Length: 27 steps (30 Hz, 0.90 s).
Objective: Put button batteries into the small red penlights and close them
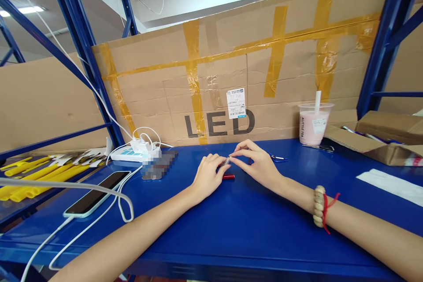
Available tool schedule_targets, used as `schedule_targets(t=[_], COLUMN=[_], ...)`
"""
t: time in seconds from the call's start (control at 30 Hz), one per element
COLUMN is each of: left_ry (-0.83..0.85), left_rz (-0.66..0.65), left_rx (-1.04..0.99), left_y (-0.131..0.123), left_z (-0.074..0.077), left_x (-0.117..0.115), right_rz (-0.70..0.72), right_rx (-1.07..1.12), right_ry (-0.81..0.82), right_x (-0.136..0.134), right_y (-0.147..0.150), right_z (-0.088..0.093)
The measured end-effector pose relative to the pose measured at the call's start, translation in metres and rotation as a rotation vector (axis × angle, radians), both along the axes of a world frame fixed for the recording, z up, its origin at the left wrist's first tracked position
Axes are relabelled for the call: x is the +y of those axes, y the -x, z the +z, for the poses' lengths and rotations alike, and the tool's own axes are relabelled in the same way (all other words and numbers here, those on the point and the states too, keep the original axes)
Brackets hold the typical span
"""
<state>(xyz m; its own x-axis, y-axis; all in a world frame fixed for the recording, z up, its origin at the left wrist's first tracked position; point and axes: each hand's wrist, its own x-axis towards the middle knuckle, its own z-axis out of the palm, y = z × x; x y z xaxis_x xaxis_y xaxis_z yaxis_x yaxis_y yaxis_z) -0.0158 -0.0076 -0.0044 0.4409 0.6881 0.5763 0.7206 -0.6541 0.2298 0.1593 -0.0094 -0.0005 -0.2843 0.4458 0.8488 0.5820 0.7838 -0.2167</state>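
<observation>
My left hand (208, 174) is closed around a slim, clear-and-dark-red piece (226, 161), largely covered by the fingers; it looks like part of a pen. Thumb and forefinger of my right hand (259, 165) pinch together at its tip, where whatever they grip is too small to make out. Just below the fingertips, a short red pen cap or barrel (228, 177) lies on the blue shelf top (231, 224). Behind my right hand lie some blue pen-like parts (278, 158), partly hidden by it.
A phone (97, 194) and white cables lie left, near a power strip (127, 153). Yellow tubes (42, 176) sit further left. At right are a pink drink cup (312, 128), an open cardboard box (373, 141) and white paper (393, 185). A cardboard panel (158, 92) stands behind.
</observation>
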Motion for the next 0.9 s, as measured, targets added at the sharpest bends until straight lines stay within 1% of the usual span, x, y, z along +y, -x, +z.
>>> schedule_targets(t=[0.2, 0.3, 0.47, 0.57, 0.67, 0.77, 0.83, 0.9], left_ry=[-0.007, -0.026, -0.060, -0.070, -0.078, -0.069, -0.053, -0.039], left_rz=[-0.042, -0.044, -0.062, -0.055, -0.016, 0.025, 0.037, 0.036], left_rx=[0.029, 0.040, 0.054, 0.063, 0.038, -0.025, -0.061, -0.078], left_y=[0.001, 0.001, 0.002, 0.001, 0.000, 0.000, 0.001, 0.001], left_z=[0.000, -0.001, -0.002, -0.002, 0.001, 0.003, 0.003, 0.002], left_x=[-0.001, 0.000, 0.001, 0.000, -0.001, -0.002, -0.001, 0.001], right_rz=[0.029, 0.041, 0.058, 0.039, -0.034, -0.183, -0.271, -0.330], right_rx=[0.069, 0.037, -0.080, -0.090, -0.047, -0.029, -0.109, -0.250], right_ry=[0.142, 0.140, 0.137, 0.125, 0.139, 0.213, 0.246, 0.268], right_x=[0.002, 0.002, 0.001, 0.000, -0.002, -0.001, 0.003, 0.007], right_y=[-0.001, -0.001, -0.003, -0.002, -0.001, -0.003, -0.007, -0.012], right_z=[0.000, 0.000, -0.001, 0.000, 0.003, 0.006, 0.005, 0.003])
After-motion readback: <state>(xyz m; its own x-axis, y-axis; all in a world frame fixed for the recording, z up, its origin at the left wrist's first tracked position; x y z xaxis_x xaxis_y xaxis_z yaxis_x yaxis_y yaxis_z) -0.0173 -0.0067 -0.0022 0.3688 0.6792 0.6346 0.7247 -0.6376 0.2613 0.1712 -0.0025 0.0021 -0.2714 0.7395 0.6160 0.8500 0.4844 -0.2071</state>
